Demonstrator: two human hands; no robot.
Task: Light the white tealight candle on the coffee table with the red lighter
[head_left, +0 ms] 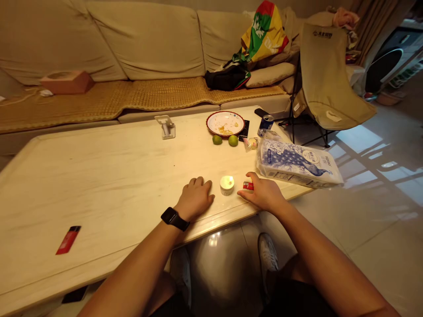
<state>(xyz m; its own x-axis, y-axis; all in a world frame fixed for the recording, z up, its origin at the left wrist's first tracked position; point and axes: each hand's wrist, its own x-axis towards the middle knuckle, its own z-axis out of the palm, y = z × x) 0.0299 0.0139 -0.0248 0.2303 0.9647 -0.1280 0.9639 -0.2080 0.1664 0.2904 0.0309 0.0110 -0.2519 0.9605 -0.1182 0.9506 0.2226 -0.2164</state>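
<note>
A small white candle (227, 186) in a short round holder stands near the table's front edge, with a bright glow at its top. Left of it, my left hand (195, 199) lies palm down on the table, fingers loosely spread and holding nothing; a black watch is on that wrist. To the candle's right is my right hand (262, 191), thumb and forefinger apart around a red lighter (248, 186). The lighter's metal end points toward the candle, and its other end is hidden by the hand. I see no finger closed on it.
On the pale table (132, 176) are a red-and-black flat item (68, 240), a folding stand (165, 127), a plate with scraps (225, 123), two limes (233, 140), a can (265, 125) and a tissue pack (297, 160). Behind are a sofa (148, 39) and folding chair (330, 75).
</note>
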